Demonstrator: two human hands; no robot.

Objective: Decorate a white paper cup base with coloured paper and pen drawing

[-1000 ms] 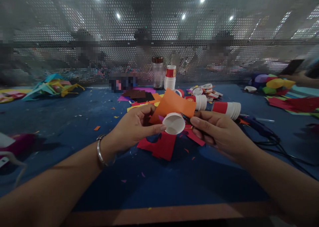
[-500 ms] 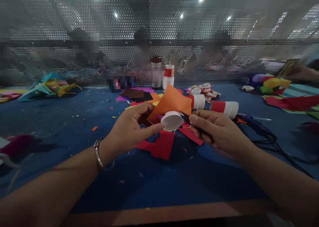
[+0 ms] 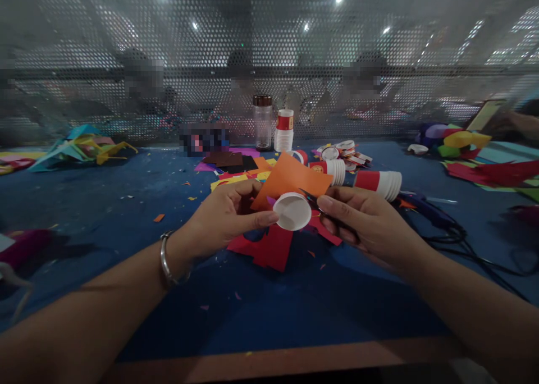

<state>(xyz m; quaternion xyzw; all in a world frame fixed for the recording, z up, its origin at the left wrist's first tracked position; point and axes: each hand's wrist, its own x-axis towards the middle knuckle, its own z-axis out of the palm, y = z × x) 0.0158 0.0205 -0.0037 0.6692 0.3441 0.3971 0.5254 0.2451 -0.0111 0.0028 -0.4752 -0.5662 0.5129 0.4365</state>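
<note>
My left hand pinches a sheet of orange paper together with a round white paper-cup bottom, the thumb lying on its rim. The disc lies against the near side of the paper. A small purple scrap shows at its left. In my right hand is a pair of dark scissors, its thin blades at the orange paper beside the disc's upper right edge. My fingers hide the handles. Below both hands lies cut red paper on the blue table.
Stacked paper cups lie on their sides at right, near a glue gun with black cable. Behind stand a clear bottle and a cup stack. Cup rings and coloured sheets lie ahead. At far right another person's hand holds a phone.
The orange paper and white disc tipped away, then back to face me more. The scissors stay near the disc's upper right edge. At far right the other person's phone has shifted.
</note>
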